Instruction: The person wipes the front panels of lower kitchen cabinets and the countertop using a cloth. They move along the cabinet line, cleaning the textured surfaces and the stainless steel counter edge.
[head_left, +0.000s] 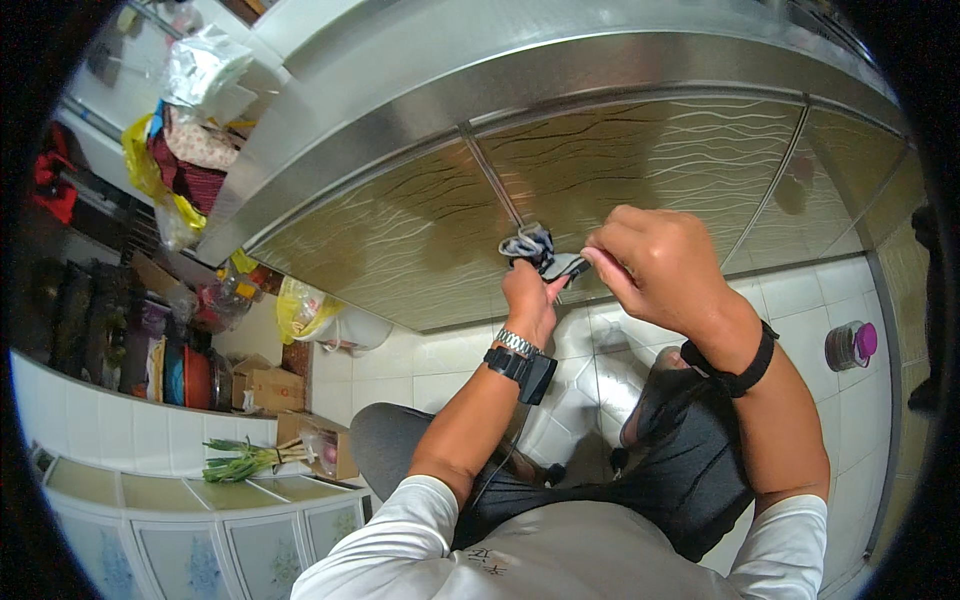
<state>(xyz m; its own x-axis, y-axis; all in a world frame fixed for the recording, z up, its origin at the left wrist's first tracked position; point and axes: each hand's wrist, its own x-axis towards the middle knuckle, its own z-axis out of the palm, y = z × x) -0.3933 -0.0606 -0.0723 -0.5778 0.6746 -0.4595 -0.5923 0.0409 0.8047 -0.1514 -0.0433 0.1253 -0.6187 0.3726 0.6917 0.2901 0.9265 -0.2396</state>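
A bunched piece of grey and black cloth (531, 241) is held in front of the patterned cabinet doors (600, 172). My left hand (529, 304) grips its lower part, with folds standing up above the fingers. From there a flat strip of the cloth runs right, where the fingertips of my right hand (664, 262) pinch its end. The right fingers are bent, and the back of that hand faces up. Whether the cloth is a garment or a rag cannot be made out.
A stainless steel counter (480, 90) runs above the doors. At left stand a white bin (360, 328) with a yellow bag and cardboard boxes (274, 388). Green onions (247, 459) lie nearby. A clear plastic jug (844, 347) with a pink cap stands on the tiled floor at right.
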